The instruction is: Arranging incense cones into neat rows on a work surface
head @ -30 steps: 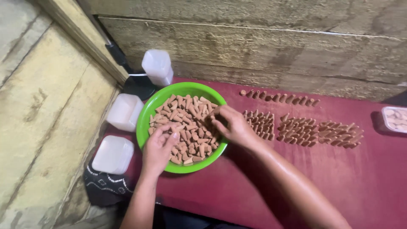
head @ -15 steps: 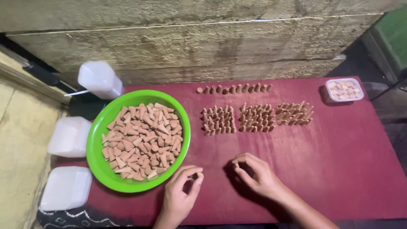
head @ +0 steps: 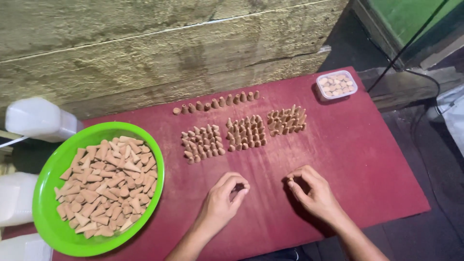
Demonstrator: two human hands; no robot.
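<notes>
Clay-brown incense cones (head: 107,186) fill a green bowl (head: 48,212) at our left, on a dark red tabletop (head: 367,159). We see both hands low on that table, well clear of the bowl; the left hand (head: 223,200) is the nearer one to it, the bowl lying off to its left. Beyond the hands, toward the wall, stand three blocks of upright cones (head: 244,133), points up, and behind them a single row of cones (head: 216,103) runs left to right. The blocks sit straight ahead of the gap between our hands, apart from both.

Our left hand is curled narrow, thumb and fingertips pinched together; something small may sit in the pinch, but we cannot tell what. Our right hand (head: 314,193) is likewise nearly closed, fingertips drawn to the thumb just above the tabletop, and its contents are hidden too. A small clear tub of pale pieces (head: 337,85) rests at the far right corner, and white plastic containers (head: 38,118) sit beside the bowl.
</notes>
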